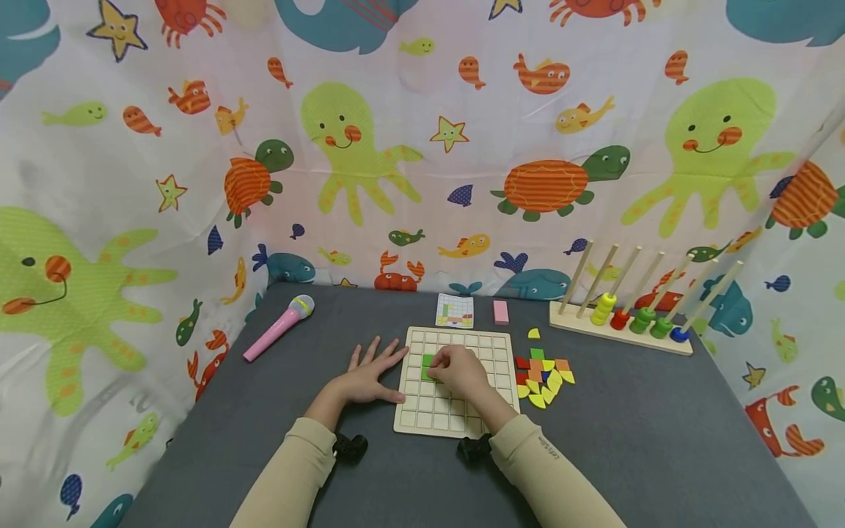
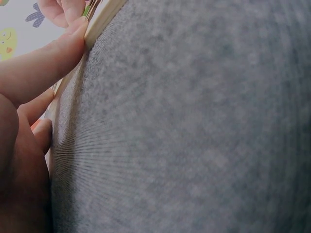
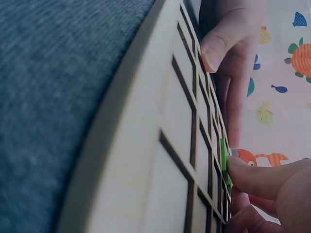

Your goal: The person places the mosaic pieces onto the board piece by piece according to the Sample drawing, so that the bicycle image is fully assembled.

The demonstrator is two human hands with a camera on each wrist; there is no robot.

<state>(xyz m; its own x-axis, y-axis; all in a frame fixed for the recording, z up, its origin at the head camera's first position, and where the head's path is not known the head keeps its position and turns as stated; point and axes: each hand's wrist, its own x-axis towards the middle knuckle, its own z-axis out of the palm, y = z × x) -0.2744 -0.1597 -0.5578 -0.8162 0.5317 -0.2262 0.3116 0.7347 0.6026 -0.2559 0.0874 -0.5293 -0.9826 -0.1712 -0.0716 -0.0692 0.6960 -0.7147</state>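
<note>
Here, the left hand (image 1: 364, 378), fingers spread wide, touches the board (image 1: 424, 420); the right hand (image 1: 461, 372) pinches a green tile (image 1: 425, 373) on its left half. The green row (image 1: 427, 361) runs long-ways front to back.

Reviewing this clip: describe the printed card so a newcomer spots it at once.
On the dark table, find the wooden grid board. Just beyond its far edge lies the card, printed with a small coloured pattern, unlike the plain pink block to its right.
</note>
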